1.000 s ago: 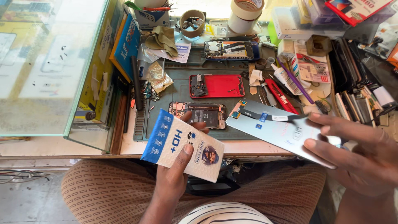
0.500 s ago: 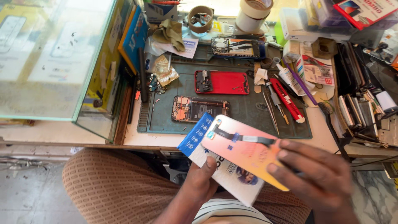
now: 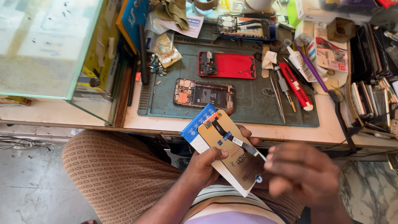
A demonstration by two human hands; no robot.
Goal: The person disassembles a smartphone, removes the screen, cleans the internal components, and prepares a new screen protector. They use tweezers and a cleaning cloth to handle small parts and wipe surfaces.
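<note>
Right now a replacement phone screen [image 3: 232, 155], tan-backed with a dark flex ribbon [image 3: 232, 139] running across it, lies face down on a flat blue-and-white box [image 3: 197, 128], and both are clamped together in the left hand [image 3: 207, 166], thumb on top and fingers curled beneath, above the person's lap just in front of the workbench edge. The right hand [image 3: 304, 174] is blurred just beside the ribbon's loose end; its fingers seem bent toward that tip, but whether they pinch it I cannot tell. On the green work mat [image 3: 248, 103] beyond lie an opened phone body [image 3: 203, 93] with its boards exposed, a red back cover [image 3: 227, 65], tweezers [image 3: 277, 97] and a red-handled cutter [image 3: 295, 85]. The risk, as I judge it, lies in the ribbon: a sharp tug or a hard fold could crease or tear it. The screen only rests on the box, so a slackened thumb could let it slide off onto the floor.
</note>
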